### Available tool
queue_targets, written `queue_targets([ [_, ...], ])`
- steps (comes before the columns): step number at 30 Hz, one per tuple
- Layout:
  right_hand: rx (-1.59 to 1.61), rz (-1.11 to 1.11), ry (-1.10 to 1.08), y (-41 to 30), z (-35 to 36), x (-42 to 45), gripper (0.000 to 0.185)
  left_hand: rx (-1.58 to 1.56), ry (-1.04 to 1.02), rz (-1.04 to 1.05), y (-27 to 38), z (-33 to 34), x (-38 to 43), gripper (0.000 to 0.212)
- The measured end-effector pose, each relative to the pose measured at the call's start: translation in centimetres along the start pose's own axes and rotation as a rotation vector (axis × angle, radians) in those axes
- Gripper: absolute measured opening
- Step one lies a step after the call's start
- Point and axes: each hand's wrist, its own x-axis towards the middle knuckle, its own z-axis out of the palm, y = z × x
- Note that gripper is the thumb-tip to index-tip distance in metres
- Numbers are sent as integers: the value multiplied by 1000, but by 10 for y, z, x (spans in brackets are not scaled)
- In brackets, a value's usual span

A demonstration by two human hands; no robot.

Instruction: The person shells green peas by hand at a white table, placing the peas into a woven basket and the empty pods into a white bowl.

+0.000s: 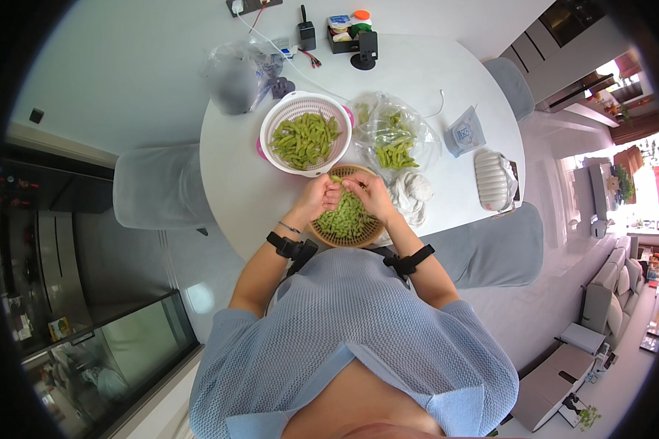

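Note:
My left hand (321,196) and my right hand (367,192) meet over a brown woven-look basket (312,230) that holds many shelled green beans (346,218). Between their fingers is a green bean pod (336,179), pinched at both ends. Just beyond, to the left, stands a white colander (267,144) with pink handles, holding a heap of green pods (306,140). A clear plastic bag (424,137) with more pods (396,156) lies to the right of it. A crumpled white cloth (412,193) rests beside my right hand.
On the white table (236,186) are a grey item in a plastic bag (233,82), a black box of small goods (345,46), a black stand (364,55), a light blue pouch (465,133) and a ribbed white case (494,181). Grey upholstered seats (156,186) flank the table.

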Motion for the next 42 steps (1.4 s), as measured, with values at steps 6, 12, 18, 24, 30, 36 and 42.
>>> queue_targets([
  [6,-36,-89,37,-4,-7,2,16,-47,68,14,10,25,-9,22],
  [12,-63,-132,30,-9,-7,4,16,-41,79,9,7,22,-9,20],
  [18,-109,-193,68,-12,-6,5,15,-87,144,108,-2,22,-5,18],
  [24,245,149,64,2,7,4,13,362,414,340,-8,32,-2,24],
  [30,106,-19,61,-5,5,2,15,-13,241,147,-3,30,-5,22],
  [36,-74,-56,21,-27,-1,0,17,-143,216,122,-3,24,-5,19],
  [42,-38,-121,61,-17,-4,-4,14,-174,149,109,-7,31,-1,18],
])
